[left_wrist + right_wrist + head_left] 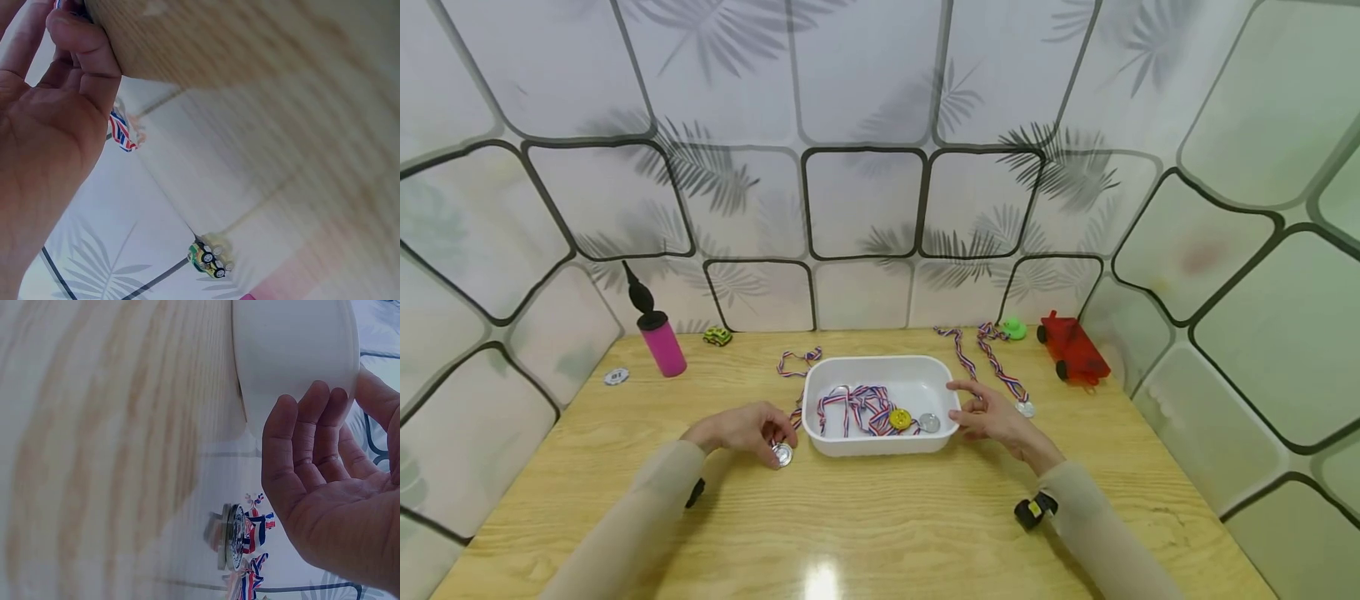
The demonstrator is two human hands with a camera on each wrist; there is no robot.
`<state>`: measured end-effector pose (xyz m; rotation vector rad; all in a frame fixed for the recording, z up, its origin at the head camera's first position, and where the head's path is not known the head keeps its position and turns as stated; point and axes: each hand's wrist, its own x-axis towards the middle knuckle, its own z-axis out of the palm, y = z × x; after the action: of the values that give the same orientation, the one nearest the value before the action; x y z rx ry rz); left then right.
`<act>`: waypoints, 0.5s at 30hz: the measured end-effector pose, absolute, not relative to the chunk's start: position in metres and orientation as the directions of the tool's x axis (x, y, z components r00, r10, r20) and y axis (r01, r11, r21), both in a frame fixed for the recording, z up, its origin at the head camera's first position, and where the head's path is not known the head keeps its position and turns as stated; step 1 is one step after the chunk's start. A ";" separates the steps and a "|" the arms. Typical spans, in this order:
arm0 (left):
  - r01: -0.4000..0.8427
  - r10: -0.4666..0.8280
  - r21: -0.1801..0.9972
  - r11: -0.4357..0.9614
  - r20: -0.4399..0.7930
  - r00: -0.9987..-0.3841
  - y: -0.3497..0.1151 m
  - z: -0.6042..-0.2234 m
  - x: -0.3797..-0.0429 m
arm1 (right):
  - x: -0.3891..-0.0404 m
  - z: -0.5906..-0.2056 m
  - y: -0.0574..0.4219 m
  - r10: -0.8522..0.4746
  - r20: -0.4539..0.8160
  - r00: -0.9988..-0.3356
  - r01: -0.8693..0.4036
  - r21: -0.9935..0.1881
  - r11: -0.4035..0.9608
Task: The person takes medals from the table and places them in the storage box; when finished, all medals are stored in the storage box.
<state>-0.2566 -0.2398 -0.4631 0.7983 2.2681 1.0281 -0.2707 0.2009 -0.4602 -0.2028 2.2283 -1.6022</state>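
My left hand [748,429] grips a silver medal [783,454] low over the table, left of the white plastic box [880,448]. Its striped ribbon [797,410] trails behind the fingers beside the box; in the left wrist view the fingertips are cut off at the top. With thumb over the rim and fingers against the outer wall, my right hand [337,469] holds the box's right end. Inside the box lie a gold medal [899,419], another silver medal [928,423] and tangled red, white and blue ribbons [868,404].
Right of the box lies a silver medal [1025,408] on a striped ribbon. Along the back are a green toy duck [1014,329], a red toy cart [1075,350], a small toy car [717,336] and a pink cylinder [662,346] with a black top. A round chip [617,377] lies left.
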 end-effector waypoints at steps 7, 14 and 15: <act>0.333 0.707 0.782 0.527 -0.186 -0.682 -0.241 -0.464 -0.257 | -0.272 -0.461 0.201 -0.344 -0.217 -0.914 0.101 -0.940 0.325; 0.298 0.672 0.780 0.550 -0.201 -0.713 -0.242 -0.466 -0.257 | -0.272 -0.462 0.202 -0.334 -0.220 -0.916 0.107 -0.939 0.326; 0.289 0.665 0.781 0.554 -0.205 -0.718 -0.242 -0.465 -0.257 | -0.271 -0.462 0.202 -0.335 -0.220 -0.916 0.107 -0.939 0.326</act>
<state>-0.2568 -0.2419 -0.4653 0.7686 2.3058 1.0330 -0.2712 0.2018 -0.4619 -0.2027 2.2216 -1.6176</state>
